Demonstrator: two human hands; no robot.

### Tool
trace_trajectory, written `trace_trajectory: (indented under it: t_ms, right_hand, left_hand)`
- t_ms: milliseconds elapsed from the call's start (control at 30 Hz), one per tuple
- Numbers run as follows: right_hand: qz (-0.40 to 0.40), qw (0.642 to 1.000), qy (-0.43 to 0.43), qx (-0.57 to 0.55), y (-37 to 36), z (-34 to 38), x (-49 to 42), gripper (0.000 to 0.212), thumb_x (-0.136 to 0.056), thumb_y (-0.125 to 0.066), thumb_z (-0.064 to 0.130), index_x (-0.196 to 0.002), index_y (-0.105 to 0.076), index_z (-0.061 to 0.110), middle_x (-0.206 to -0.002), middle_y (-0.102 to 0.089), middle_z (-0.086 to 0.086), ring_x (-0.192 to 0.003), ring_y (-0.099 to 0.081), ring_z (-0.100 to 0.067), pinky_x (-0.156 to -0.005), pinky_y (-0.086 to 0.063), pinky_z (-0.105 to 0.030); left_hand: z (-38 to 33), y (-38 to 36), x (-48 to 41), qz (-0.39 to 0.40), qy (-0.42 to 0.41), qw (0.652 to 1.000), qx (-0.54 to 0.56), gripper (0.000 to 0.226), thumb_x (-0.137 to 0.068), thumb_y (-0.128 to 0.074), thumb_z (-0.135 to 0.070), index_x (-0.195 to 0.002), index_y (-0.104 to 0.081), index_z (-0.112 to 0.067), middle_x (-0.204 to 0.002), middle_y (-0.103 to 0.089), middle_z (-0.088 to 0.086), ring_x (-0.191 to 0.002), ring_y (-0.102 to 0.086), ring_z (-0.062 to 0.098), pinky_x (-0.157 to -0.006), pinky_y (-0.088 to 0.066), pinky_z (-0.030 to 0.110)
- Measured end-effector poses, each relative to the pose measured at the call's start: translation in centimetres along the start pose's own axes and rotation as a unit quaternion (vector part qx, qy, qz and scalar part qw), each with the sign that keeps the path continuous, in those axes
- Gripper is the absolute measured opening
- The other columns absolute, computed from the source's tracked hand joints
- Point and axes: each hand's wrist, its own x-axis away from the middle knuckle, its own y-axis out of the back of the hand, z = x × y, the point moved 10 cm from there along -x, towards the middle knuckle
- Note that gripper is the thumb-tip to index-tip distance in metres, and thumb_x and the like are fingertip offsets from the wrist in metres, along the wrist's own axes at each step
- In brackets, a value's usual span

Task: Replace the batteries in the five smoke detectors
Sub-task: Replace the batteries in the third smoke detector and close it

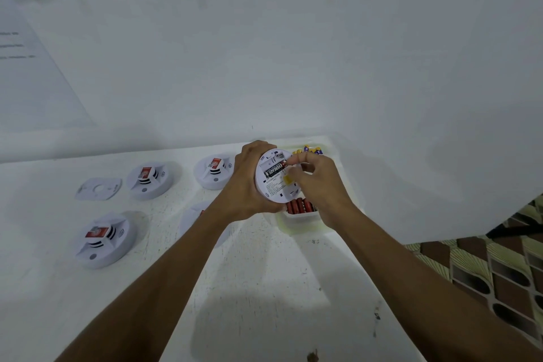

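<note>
The smoke detector (pixel 270 186), judged light, is rim-gripped by the left hand (pixel 246 179); the battery (pixel 274 170) is pinched by the right hand (pixel 317 185). Slipperiness is expected.

Bare left hand (pixel 246 181) and right hand (pixel 321 186) on long, slender, bare forearms (pixel 164 267)

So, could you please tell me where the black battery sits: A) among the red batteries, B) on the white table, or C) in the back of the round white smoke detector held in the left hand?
C: the black battery lies inside the round white smoke detector.
</note>
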Motion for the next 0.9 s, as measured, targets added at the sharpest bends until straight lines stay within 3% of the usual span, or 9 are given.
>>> trace_trajectory:
  t_ms: [267, 367, 500, 633, 700, 767, 800, 900]
  right_hand:
    - [-0.019, 0.998, 0.061, -0.011, 0.3, 1.4, 0.2, 0.009, -0.089, -0.066, 0.010, -0.088, -0.067, 0.020, -0.107, -0.069, 0.007, -0.107, -0.063, -0.008, -0.078, -0.052, -0.023]
    - [-0.082, 0.987, 0.130, 0.034, 1.3, 2.9, 0.6, 0.007, -0.085, -0.072, 0.017, -0.084, -0.067, 0.021, -0.111, -0.064, 0.010, -0.108, -0.059, -0.007, -0.087, -0.049, -0.025]
    - [-0.107, 0.977, 0.172, 0.067, 1.2, 4.1, 0.8, 0.008, -0.084, -0.075, 0.018, -0.086, -0.067, 0.017, -0.089, -0.068, 0.010, -0.091, -0.062, -0.006, -0.078, -0.050, -0.020]
    - [-0.092, 0.982, 0.160, 0.030, 3.3, 4.2, 0.0, 0.014, -0.081, -0.078, 0.016, -0.091, -0.069, 0.017, -0.087, -0.071, 0.010, -0.085, -0.064, 0.001, -0.073, -0.049, -0.013]
    - [-0.081, 0.977, 0.169, 0.105, 5.2, 4.0, -0.6, 0.010, -0.081, -0.078, 0.020, -0.088, -0.071, 0.020, -0.084, -0.071, 0.013, -0.083, -0.062, 0.003, -0.076, -0.043, -0.015]
    - [-0.050, 0.957, 0.170, 0.230, 6.5, 3.0, -1.3, 0.007, -0.082, -0.077, 0.028, -0.085, -0.071, 0.025, -0.080, -0.070, 0.017, -0.086, -0.061, 0.001, -0.085, -0.042, -0.028]
    - [-0.026, 0.939, 0.160, 0.302, 6.6, 2.2, -1.7, 0.006, -0.083, -0.076, 0.031, -0.084, -0.070, 0.029, -0.079, -0.069, 0.019, -0.088, -0.061, -0.001, -0.088, -0.040, -0.034]
    - [0.047, 0.870, 0.127, 0.474, 5.7, -0.3, -2.3, 0.006, -0.085, -0.072, 0.038, -0.082, -0.068, 0.036, -0.077, -0.067, 0.020, -0.089, -0.059, -0.002, -0.084, -0.026, -0.037]
  left_hand:
    - [0.1, 0.6, -0.5, -0.026, -0.009, 0.999, 0.019, 0.091, -0.052, -0.087, -0.044, -0.124, -0.033, -0.054, -0.122, -0.049, -0.011, -0.115, -0.050, 0.021, -0.096, -0.048, 0.045]
    - [-0.8, 0.6, -0.7, -0.029, -0.026, 0.999, 0.007, 0.087, -0.054, -0.084, -0.049, -0.123, -0.032, -0.058, -0.121, -0.045, -0.020, -0.115, -0.048, 0.017, -0.099, -0.045, 0.039]
    - [-1.7, 0.1, -1.0, -0.025, -0.035, 0.999, -0.004, 0.083, -0.055, -0.077, -0.055, -0.121, -0.028, -0.066, -0.120, -0.042, -0.025, -0.115, -0.046, 0.015, -0.101, -0.041, 0.037]
    - [-0.8, 0.6, -0.9, -0.023, -0.022, 0.999, 0.003, 0.093, -0.047, -0.083, -0.052, -0.124, -0.030, -0.058, -0.123, -0.036, -0.031, -0.119, -0.042, 0.014, -0.102, -0.039, 0.036]
    - [0.4, 1.1, -0.6, -0.023, -0.003, 1.000, 0.008, 0.097, -0.043, -0.085, -0.052, -0.125, -0.034, -0.050, -0.126, -0.036, -0.027, -0.122, -0.040, 0.014, -0.104, -0.038, 0.039]
    - [1.3, 1.3, -0.3, -0.017, 0.010, 1.000, 0.011, 0.098, -0.042, -0.087, -0.050, -0.125, -0.035, -0.048, -0.127, -0.037, -0.023, -0.124, -0.038, 0.015, -0.105, -0.038, 0.042]
    - [1.5, 1.3, -0.3, -0.014, 0.014, 1.000, 0.012, 0.099, -0.041, -0.087, -0.048, -0.125, -0.035, -0.049, -0.128, -0.038, -0.020, -0.125, -0.038, 0.015, -0.106, -0.037, 0.043]
    - [1.6, 0.8, -0.3, -0.007, 0.019, 1.000, 0.017, 0.100, -0.041, -0.089, -0.046, -0.126, -0.035, -0.047, -0.130, -0.039, -0.008, -0.126, -0.037, 0.014, -0.107, -0.036, 0.035]
